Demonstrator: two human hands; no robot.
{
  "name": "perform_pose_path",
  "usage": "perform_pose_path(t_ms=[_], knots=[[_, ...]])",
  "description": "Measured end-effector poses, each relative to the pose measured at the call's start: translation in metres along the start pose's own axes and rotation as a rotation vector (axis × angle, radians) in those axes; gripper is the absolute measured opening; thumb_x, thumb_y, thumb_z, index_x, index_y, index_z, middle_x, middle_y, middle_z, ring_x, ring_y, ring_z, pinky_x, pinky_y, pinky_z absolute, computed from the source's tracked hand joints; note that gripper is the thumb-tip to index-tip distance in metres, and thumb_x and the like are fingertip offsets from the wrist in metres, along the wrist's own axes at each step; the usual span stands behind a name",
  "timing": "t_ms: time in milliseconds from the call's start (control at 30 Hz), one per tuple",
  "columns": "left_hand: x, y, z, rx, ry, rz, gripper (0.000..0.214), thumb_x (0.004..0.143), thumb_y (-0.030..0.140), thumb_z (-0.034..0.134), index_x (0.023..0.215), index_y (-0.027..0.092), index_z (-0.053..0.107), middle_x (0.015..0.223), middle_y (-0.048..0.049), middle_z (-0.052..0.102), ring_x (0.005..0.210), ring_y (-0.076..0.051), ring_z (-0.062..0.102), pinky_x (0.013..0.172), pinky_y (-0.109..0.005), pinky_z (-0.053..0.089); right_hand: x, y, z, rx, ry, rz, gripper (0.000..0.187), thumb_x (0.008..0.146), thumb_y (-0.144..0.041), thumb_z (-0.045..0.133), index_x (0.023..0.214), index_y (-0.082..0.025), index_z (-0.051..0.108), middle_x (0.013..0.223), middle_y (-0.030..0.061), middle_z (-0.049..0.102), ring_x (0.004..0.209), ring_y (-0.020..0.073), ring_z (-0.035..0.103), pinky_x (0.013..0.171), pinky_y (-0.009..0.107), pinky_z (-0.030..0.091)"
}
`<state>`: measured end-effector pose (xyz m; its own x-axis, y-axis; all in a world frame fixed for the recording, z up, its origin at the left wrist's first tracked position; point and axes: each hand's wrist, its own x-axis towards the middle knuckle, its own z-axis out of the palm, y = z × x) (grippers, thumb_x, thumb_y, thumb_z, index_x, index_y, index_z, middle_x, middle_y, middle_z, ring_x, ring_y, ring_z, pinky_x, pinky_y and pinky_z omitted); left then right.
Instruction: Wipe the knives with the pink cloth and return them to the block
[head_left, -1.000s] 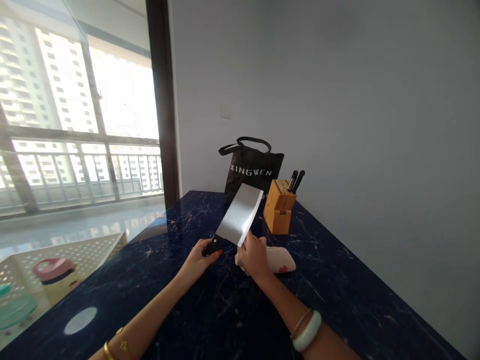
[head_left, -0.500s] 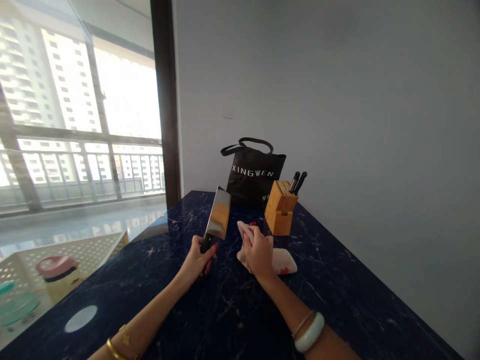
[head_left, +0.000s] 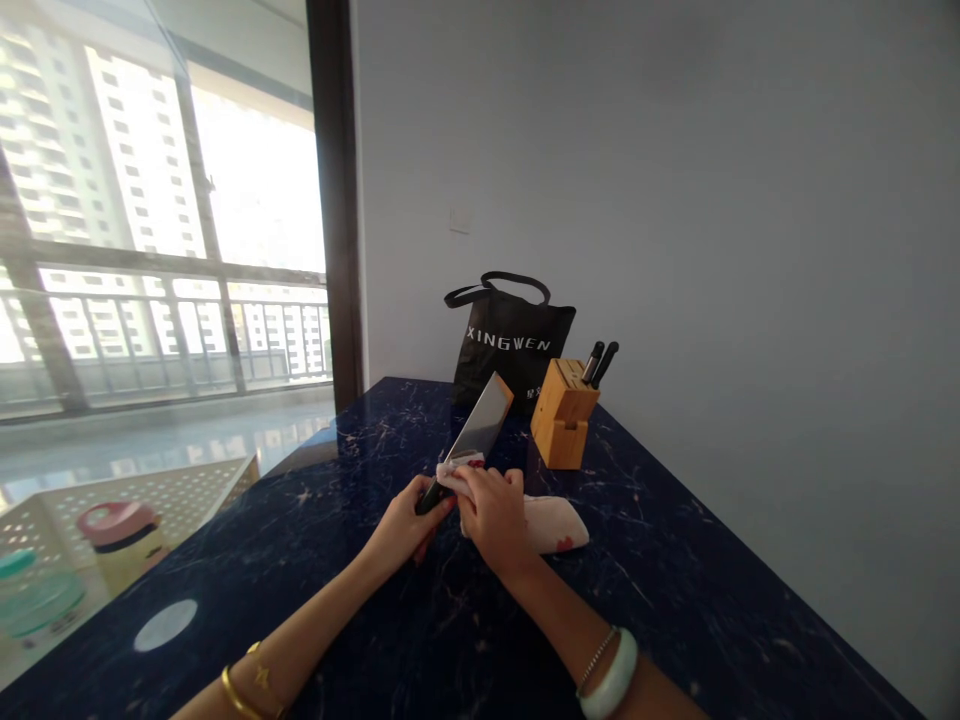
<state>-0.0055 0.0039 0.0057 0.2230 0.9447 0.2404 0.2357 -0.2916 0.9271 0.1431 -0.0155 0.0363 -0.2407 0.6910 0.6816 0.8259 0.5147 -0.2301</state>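
Note:
My left hand [head_left: 407, 522] grips the black handle of a steel Chinese cleaver [head_left: 480, 422], its broad blade tilted up and away from me. My right hand [head_left: 491, 518] presses a pale pink cloth [head_left: 452, 478] against the lower blade, close to the handle. The cloth's printed, red-marked bulk [head_left: 555, 526] trails past that hand onto the counter. My hands nearly touch. The cloth and my right hand hide the blade's lowest part.
The dark blue veined marble counter [head_left: 360, 610] ends at a wall on the right. A bamboo knife block [head_left: 562, 420] with black-handled knives and a black XINGWEN tote bag [head_left: 510, 345] stand at the back. Beyond the left edge lie a perforated crate [head_left: 142, 510] and a bottle [head_left: 124, 545].
My right hand has moved left from above the cloth's bulk and brought the cloth onto the blade near the handle. The cleaver now leans further right.

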Motion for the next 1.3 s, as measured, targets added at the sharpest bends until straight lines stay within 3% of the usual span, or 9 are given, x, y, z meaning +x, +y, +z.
perform_pose_path(t_ms=[267,600,967,1300], knots=[[0.0,0.005,-0.007,-0.147,-0.111,0.035,0.031,0.079,0.045,0.049,0.072,0.015,0.045,0.047,0.0051,0.051,0.032,-0.007,0.045,0.033,-0.017,0.035,-0.003,-0.004,-0.005,0.038,0.015,-0.047,0.024,0.084,-0.019,0.045,0.106,-0.023,0.049,0.099,0.0023,0.061,0.09,0.017,0.05,0.073,0.032,0.023],[-0.006,0.009,-0.003,-0.063,-0.021,0.088,0.038,0.082,0.048,0.04,0.065,0.015,0.046,0.043,0.0027,0.055,0.03,-0.009,0.047,0.032,-0.018,0.036,-0.006,-0.01,-0.011,-0.005,0.073,-0.163,0.023,0.087,-0.026,0.042,0.107,-0.019,0.048,0.098,0.0062,0.061,0.089,0.0184,0.049,0.07,0.033,0.024],[-0.009,-0.003,-0.008,-0.21,-0.093,0.065,0.046,0.082,0.048,0.041,0.052,0.013,0.048,0.038,-0.0013,0.054,0.029,-0.01,0.047,0.032,-0.018,0.034,-0.01,-0.015,-0.01,0.052,0.145,-0.191,0.024,0.087,-0.031,0.041,0.107,-0.019,0.049,0.097,0.0047,0.061,0.089,0.0171,0.05,0.07,0.034,0.024],[-0.008,-0.007,-0.009,-0.241,-0.12,0.041,0.045,0.082,0.048,0.041,0.053,0.014,0.049,0.039,-0.0019,0.055,0.028,-0.01,0.047,0.032,-0.018,0.035,-0.011,-0.015,-0.01,0.049,0.113,-0.191,0.024,0.087,-0.032,0.042,0.106,-0.02,0.05,0.096,0.0035,0.062,0.088,0.0177,0.049,0.069,0.034,0.023]])
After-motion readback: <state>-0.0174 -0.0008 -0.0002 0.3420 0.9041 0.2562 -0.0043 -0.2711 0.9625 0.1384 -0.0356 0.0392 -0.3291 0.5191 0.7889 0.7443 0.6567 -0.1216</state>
